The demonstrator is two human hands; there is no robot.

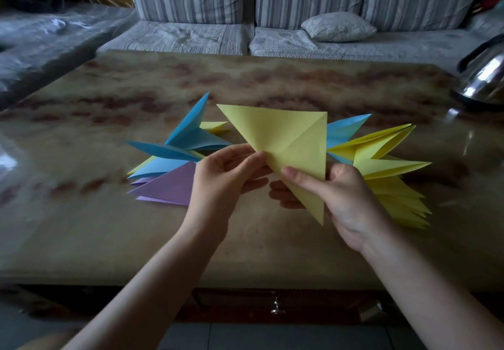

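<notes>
A pale yellow folded paper triangle (289,142) is held up above the brown marbled table (245,240), with creases running across it. My left hand (226,177) pinches its left edge between thumb and fingers. My right hand (341,197) grips its lower part, thumb on the front face and fingers behind. The triangle's long tip points down between my wrists.
Folded blue pieces (188,137) and a purple piece (169,186) lie on the table at the left. Yellow folded pieces (387,158) are piled at the right, with a blue one (343,128) behind. A steel kettle (485,76) stands far right. A striped sofa (300,8) is beyond.
</notes>
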